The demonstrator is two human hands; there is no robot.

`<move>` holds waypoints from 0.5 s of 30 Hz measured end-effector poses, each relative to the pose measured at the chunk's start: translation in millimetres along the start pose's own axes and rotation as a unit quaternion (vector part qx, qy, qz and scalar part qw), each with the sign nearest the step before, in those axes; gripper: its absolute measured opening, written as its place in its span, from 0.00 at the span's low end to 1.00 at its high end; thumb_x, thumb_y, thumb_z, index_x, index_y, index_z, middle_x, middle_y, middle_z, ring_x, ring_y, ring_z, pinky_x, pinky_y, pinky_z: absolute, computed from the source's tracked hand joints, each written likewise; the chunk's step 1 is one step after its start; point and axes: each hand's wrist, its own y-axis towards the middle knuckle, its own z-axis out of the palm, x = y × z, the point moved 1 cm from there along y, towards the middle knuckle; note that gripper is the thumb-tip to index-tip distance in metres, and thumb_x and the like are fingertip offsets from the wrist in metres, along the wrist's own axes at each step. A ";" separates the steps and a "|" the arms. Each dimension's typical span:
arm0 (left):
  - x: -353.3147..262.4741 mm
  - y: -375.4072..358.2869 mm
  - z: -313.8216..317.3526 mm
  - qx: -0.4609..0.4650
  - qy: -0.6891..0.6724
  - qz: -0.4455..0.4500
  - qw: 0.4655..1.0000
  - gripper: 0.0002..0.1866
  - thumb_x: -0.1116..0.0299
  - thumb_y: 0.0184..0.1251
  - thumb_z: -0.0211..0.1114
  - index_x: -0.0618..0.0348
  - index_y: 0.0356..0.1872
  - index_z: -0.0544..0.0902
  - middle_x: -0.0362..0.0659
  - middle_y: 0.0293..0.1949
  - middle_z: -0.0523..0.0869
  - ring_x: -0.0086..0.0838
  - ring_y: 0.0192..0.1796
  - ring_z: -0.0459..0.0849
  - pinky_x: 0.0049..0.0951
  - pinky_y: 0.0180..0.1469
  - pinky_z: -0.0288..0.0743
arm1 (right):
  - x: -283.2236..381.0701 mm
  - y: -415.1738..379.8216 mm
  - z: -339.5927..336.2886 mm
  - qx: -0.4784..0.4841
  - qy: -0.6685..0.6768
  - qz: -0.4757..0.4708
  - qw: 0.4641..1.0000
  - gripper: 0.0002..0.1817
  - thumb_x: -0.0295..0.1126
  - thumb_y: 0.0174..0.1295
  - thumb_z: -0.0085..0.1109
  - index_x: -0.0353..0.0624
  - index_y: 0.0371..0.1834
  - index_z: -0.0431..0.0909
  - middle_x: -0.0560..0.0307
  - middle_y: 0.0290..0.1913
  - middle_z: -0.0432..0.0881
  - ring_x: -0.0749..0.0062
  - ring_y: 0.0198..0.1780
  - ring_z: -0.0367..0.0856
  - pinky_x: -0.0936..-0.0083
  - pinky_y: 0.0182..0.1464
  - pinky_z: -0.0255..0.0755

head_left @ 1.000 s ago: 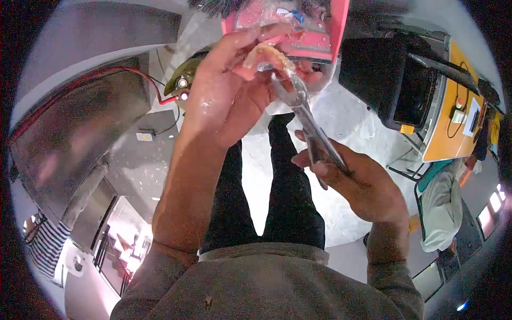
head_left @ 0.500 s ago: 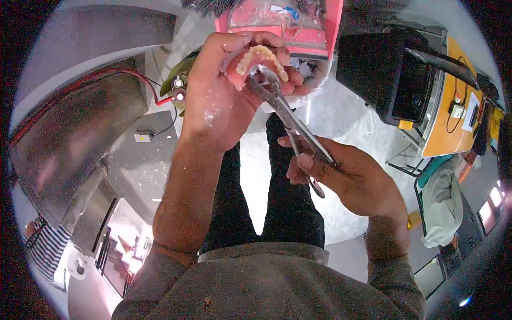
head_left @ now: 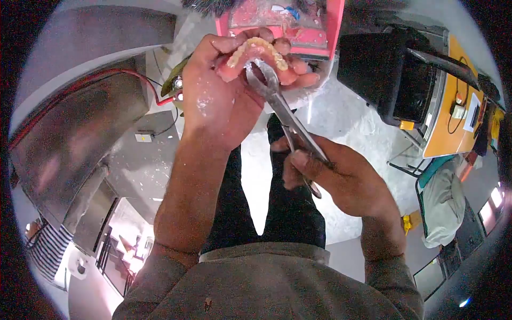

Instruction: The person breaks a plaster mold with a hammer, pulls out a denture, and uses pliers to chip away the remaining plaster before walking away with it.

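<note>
In the head view a denture (head_left: 260, 47), with a pink base and a curved row of yellowish teeth, lies across the fingers of my left hand (head_left: 218, 90). Those fingers curl around its far side and hold it, and white flecks cling to the palm. My right hand (head_left: 336, 170) is wrapped around the handles of long metal pliers (head_left: 290, 117). The rounded jaws of this tool reach into the inner curve of the denture, where a bit of white material shows at their tips.
Beyond my hands stands a pink-red tray (head_left: 334, 32) with white scraps in it, and a dark brush (head_left: 205, 5) beside it. A black box-like case (head_left: 373, 74) and an orange-topped table (head_left: 442, 112) are at right. On the left runs a red hose (head_left: 120, 71) near a grey metal panel (head_left: 80, 117).
My left hand has turned the denture so its tooth row now faces away from me, slightly higher in view. The pliers and my right hand have shifted slightly left.
</note>
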 end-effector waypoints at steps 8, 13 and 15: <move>2.5 2.2 -1.0 -0.014 0.071 0.037 0.997 0.18 0.58 0.63 0.45 0.63 0.40 0.75 0.49 0.37 0.79 0.45 0.41 0.81 0.47 0.50 0.75 | -2.7 1.0 0.9 -0.001 0.027 0.017 0.999 0.21 0.44 0.74 0.46 0.38 0.57 0.73 0.57 0.32 0.81 0.74 0.37 0.81 0.75 0.45 0.75; 4.0 1.5 4.6 -0.049 0.072 0.081 0.993 0.19 0.59 0.65 0.41 0.64 0.40 0.74 0.52 0.36 0.82 0.47 0.38 0.84 0.44 0.46 0.80 | 6.9 0.9 -0.7 0.007 0.022 0.035 0.999 0.21 0.46 0.74 0.45 0.39 0.53 0.75 0.58 0.30 0.79 0.76 0.33 0.80 0.76 0.41 0.75; 3.8 0.9 5.8 -0.051 0.092 0.096 0.990 0.19 0.59 0.64 0.41 0.64 0.41 0.74 0.53 0.36 0.82 0.46 0.38 0.84 0.42 0.46 0.79 | 9.3 0.1 -1.9 0.003 -0.016 0.054 0.998 0.22 0.48 0.73 0.45 0.40 0.51 0.76 0.60 0.27 0.77 0.76 0.31 0.78 0.76 0.38 0.74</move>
